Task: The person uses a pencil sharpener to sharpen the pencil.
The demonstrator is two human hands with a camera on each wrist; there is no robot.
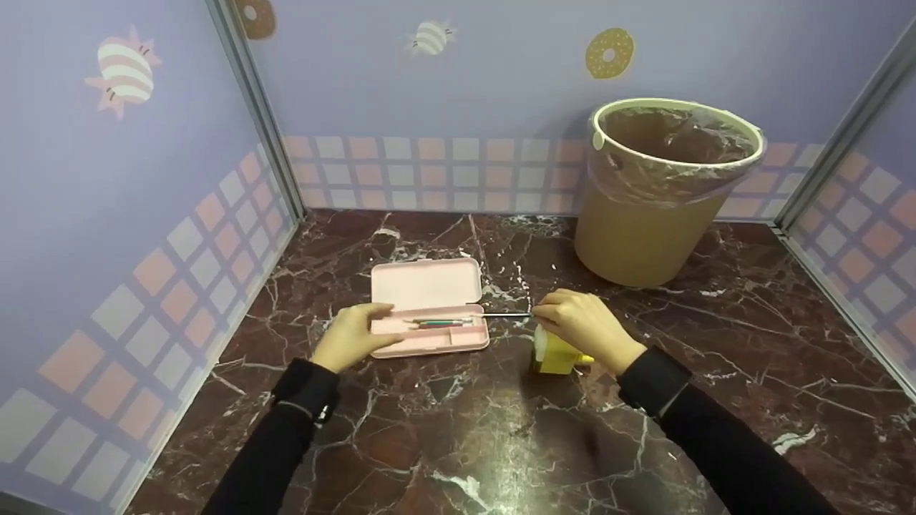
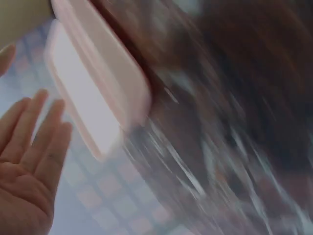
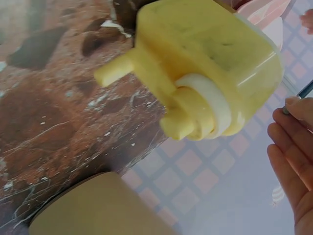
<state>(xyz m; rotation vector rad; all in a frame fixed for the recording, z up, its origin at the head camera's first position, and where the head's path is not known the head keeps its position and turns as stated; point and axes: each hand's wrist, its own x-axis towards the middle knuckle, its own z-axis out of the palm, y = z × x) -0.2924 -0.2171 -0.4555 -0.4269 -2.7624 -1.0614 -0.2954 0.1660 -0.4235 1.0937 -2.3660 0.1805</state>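
An open pink pencil case (image 1: 426, 282) lies on the marbled table, its lid folded back, with pencils (image 1: 440, 323) in its tray. My left hand (image 1: 351, 332) is at the case's left end, thumb and forefinger spread over the tray; in the left wrist view its fingers (image 2: 41, 132) are fairly straight. Between thumb and fingertips, my right hand (image 1: 583, 322) pinches a thin dark pencil (image 1: 508, 315), whose far end reaches the case's right edge. Below that hand stands a yellow crank pencil sharpener (image 1: 554, 354), partly hidden by it; its crank (image 3: 115, 70) shows in the right wrist view.
A tan waste bin (image 1: 637, 229) lined with a clear bag stands at the back right. Patterned panels (image 1: 444, 172) wall the table at the back and both sides. Small white specks lie on the table between the case and the bin.
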